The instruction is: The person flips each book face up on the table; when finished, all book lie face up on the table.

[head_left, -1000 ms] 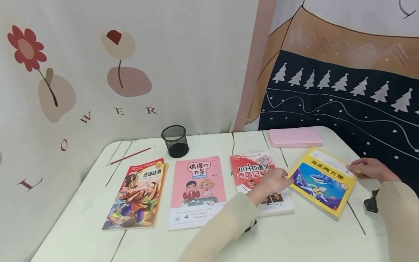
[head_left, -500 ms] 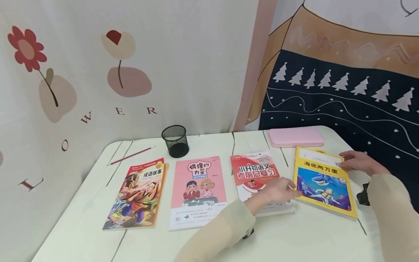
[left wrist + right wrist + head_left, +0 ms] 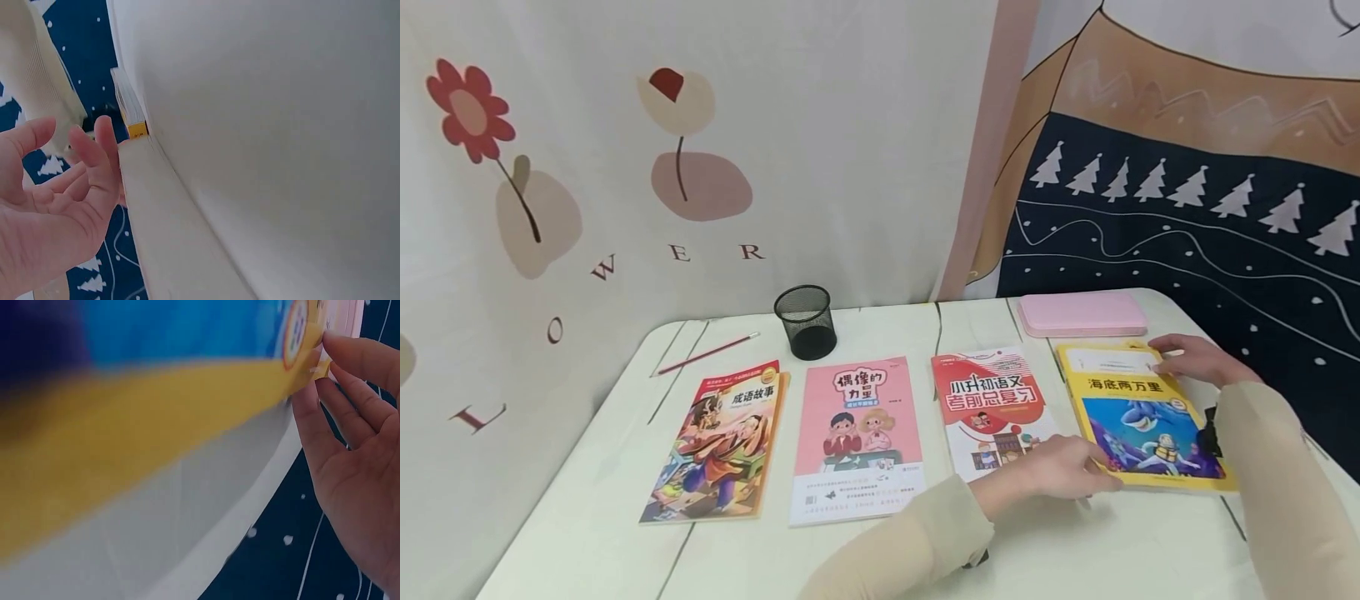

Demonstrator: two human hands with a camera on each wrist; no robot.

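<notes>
A yellow book with a blue undersea cover lies flat at the right of the row, nearly straight beside a red-and-white book. My right hand pinches its upper right edge; the thumb is on the cover in the right wrist view, where the yellow book fills much of the picture. At the lower left corner, my left hand touches the yellow book with its fingers. The left wrist view shows that hand with loosely bent fingers and the thumb held apart, near the yellow book's end.
Further left lie a pink book and a colourful storybook. Behind them are a black mesh pen holder, a red pencil and a pink case. Printed curtains border the white table.
The yellow book has turned from a slant to nearly straight and shifted slightly left. My left hand has slid down to its lower corner, and my right hand has moved left with the book.
</notes>
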